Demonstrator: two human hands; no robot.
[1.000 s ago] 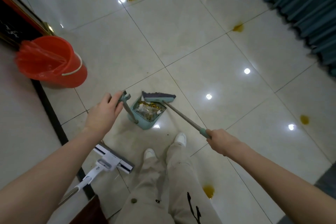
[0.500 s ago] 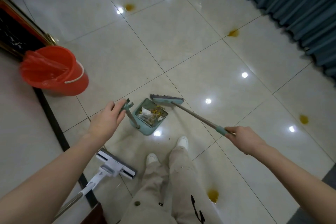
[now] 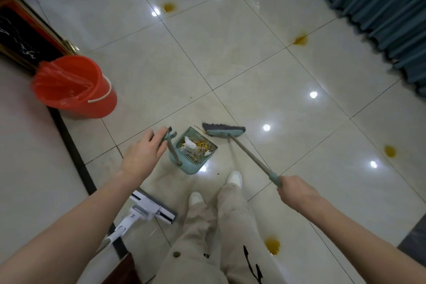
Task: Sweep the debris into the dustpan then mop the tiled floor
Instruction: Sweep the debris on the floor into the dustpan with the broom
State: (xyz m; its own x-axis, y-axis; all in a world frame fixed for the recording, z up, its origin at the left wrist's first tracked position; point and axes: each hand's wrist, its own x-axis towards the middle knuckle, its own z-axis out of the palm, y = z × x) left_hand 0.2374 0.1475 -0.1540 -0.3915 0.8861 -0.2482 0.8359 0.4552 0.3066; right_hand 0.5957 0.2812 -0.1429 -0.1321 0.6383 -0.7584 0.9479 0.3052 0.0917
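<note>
The dustpan (image 3: 194, 165) sits on the tiled floor (image 3: 230, 64) by the person's feet, debris (image 3: 196, 145) inside. The left hand (image 3: 144, 154) rests near-straight fingers on its upright handle (image 3: 173, 151); the right hand (image 3: 297, 193) grips the broom (image 3: 223, 132). Best to hold the pan's lip flat and draw short strokes inward.

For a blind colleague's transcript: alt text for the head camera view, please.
Seen from above, a person's right hand grips a broom beside a teal dustpan holding debris, whose upright handle the left hand touches. A red bucket, a white mop and yellow stains are on the tiled floor.
</note>
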